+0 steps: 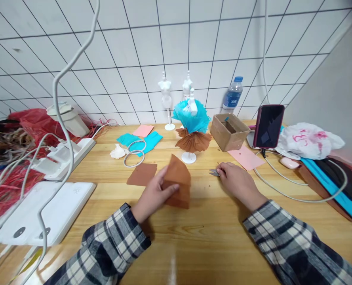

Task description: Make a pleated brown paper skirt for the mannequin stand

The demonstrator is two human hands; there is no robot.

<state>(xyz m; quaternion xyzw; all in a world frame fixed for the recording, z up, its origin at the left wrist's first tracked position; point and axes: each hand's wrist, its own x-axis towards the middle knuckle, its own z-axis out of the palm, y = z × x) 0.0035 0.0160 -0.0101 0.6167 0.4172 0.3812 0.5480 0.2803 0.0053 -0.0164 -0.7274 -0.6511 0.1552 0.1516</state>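
Observation:
Thumb and fingers of my left hand (152, 196) are closed on a folded piece of brown paper (180, 182), lifted off the wooden table. To the right, my right hand (238, 180) rests low over the table, its fingers closed on small scissors (214, 172); only the pointed metal blades show. Behind the held paper stands a small white mannequin (191, 106) dressed in pleated turquoise paper (204, 118) and pleated brown paper (193, 141). A flat brown sheet (140, 175) lies left of the held piece, close to two metal rings (134, 160).
Turquoise paper (153, 141), a pink sheet (143, 130) and two more mannequins (165, 93) are at the back. A cardboard box (229, 134), water bottle (233, 95), phone (268, 126) and cable stand right. A power strip (65, 158) and white device (59, 206) lie left.

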